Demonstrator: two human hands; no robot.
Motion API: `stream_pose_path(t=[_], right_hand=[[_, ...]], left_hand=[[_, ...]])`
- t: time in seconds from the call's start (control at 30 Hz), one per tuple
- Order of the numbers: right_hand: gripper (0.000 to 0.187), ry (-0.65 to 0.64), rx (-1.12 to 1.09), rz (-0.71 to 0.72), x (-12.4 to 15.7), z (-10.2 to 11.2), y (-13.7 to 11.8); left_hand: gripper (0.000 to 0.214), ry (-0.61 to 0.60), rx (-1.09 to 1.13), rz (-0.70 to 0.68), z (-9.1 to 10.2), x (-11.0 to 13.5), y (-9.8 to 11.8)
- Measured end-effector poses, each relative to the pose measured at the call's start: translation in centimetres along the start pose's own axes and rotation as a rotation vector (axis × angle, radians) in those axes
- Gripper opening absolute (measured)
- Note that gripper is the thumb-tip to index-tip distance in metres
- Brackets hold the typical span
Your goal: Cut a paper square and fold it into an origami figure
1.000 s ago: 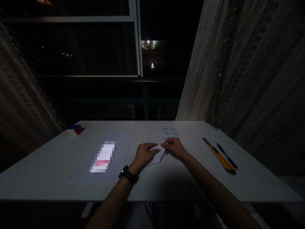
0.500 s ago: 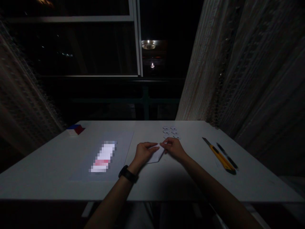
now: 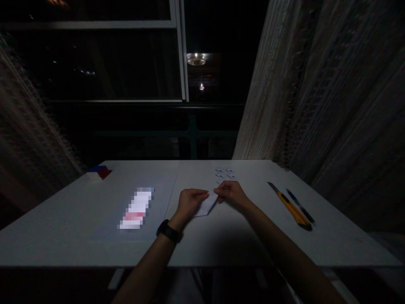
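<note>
Head view: a folded white paper [image 3: 206,207] is held at mid-counter [image 3: 63,238], between both hands. Left grip: thumb and fingers of the left hand [image 3: 189,202] are clamped on its left side; right grip: fingertips of the right hand [image 3: 233,194] are pinched at its upper right edge. Judged light, thin, easily creased; best held by the edges, lightly. Counter is white and flat; a yellow cutter [image 3: 292,210] and a pen [image 3: 302,207] are laid at right, a pixelated bright rectangle [image 3: 137,209] at left, small marked pieces [image 3: 220,175] beyond the hands. Room is dark, flanked by curtains [image 3: 257,105].
</note>
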State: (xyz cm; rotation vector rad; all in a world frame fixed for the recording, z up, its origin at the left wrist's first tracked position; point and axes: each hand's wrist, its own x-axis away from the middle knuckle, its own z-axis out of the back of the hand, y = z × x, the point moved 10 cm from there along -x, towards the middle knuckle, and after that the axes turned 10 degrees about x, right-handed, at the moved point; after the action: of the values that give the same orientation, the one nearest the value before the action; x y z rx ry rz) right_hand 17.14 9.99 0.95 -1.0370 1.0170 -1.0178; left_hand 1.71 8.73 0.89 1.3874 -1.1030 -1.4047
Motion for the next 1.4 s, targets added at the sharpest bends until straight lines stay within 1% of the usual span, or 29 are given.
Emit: stream_pose_path(t=[0.07,0.17,0.33,0.47,0.63,0.8,0.87,1.03,1.17,1.27,1.4], right_hand=[[0.035,-0.015,0.017,-0.011,0.0,0.1,-0.2],[0.035,-0.007,0.024,-0.019,0.1,0.4,-0.4],[0.035,-0.031,-0.048,-0.018,0.0,0.2,-0.3],[0.034,0.008,-0.077,-0.018,-0.1,0.4,-0.1],[0.034,0.047,-0.104,-0.007,-0.1,0.7,-0.2],[0.033,0.069,-0.135,-0.006,-0.2,0.8,0.0],[0.033,0.062,-0.138,0.0,-0.2,0.6,0.1],[0.031,-0.01,-0.081,0.042,-0.2,-0.4,-0.1],[0.027,0.025,-0.047,0.051,-0.2,-0.1,-0.1],[0.029,0.024,-0.03,0.048,-0.2,-0.2,0.1],[0.03,0.019,-0.027,0.046,-0.2,-0.7,0.3]], left_hand=[[0.018,-0.04,-0.015,-0.009,-0.3,0.0,0.0],[0.017,-0.066,-0.038,-0.042,-0.5,0.0,0.2],[0.017,-0.118,-0.073,-0.125,-0.8,0.0,1.0],[0.016,-0.136,-0.097,-0.159,-0.9,-0.1,1.3],[0.015,-0.117,-0.089,-0.175,-0.8,0.0,1.6],[0.015,-0.112,-0.202,-0.258,-0.9,0.3,2.5],[0.015,-0.111,-0.25,-0.295,-0.9,0.4,2.8],[0.016,-0.096,-0.307,-0.344,-1.0,0.5,3.2],[0.016,-0.089,-0.349,-0.378,-1.2,0.7,3.9],[0.018,-0.09,-0.431,-0.43,-1.6,1.1,4.4],[0.021,-0.039,-0.605,-0.516,-1.7,1.8,5.1]])
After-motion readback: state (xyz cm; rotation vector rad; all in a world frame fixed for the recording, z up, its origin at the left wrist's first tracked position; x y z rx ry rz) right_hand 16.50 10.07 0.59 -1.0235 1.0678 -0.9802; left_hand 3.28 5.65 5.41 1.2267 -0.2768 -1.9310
